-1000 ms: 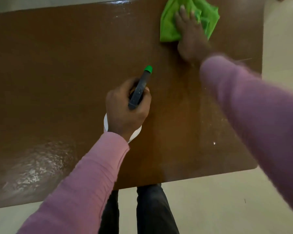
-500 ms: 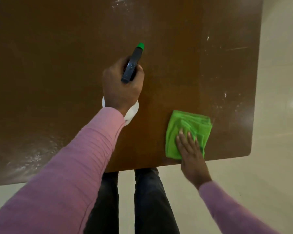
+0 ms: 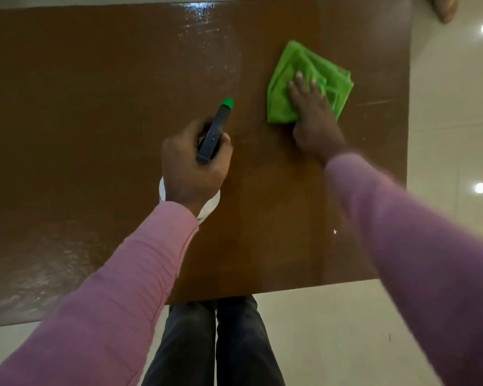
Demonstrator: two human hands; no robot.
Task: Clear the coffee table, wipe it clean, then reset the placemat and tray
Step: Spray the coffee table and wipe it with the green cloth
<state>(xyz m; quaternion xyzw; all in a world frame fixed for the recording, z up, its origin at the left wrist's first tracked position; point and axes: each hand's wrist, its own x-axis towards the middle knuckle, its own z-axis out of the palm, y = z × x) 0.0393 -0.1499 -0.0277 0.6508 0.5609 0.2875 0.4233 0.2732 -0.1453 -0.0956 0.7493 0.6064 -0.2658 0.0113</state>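
The brown coffee table (image 3: 95, 121) fills most of the view, with wet sheen at its far edge and near left. My right hand (image 3: 314, 118) presses flat, fingers straight, on a folded green cloth (image 3: 287, 76) at the table's right side. My left hand (image 3: 191, 168) grips a spray bottle (image 3: 215, 132) near the table's middle. The bottle has a dark head and a green nozzle tip pointing away from me. Its white body (image 3: 211, 204) shows just below my hand. No placemat or tray is in view.
The table's near edge runs just above my dark-trousered legs (image 3: 215, 344). Glossy cream floor tiles (image 3: 452, 121) lie to the right and in front. A small white speck (image 3: 335, 232) sits on the table near the right front. A tan object (image 3: 445, 6) shows at the top right corner.
My right hand and the green cloth went from the far right of the table to the near right edge, then back out to the far right. My left hand kept hold of the spray bottle.
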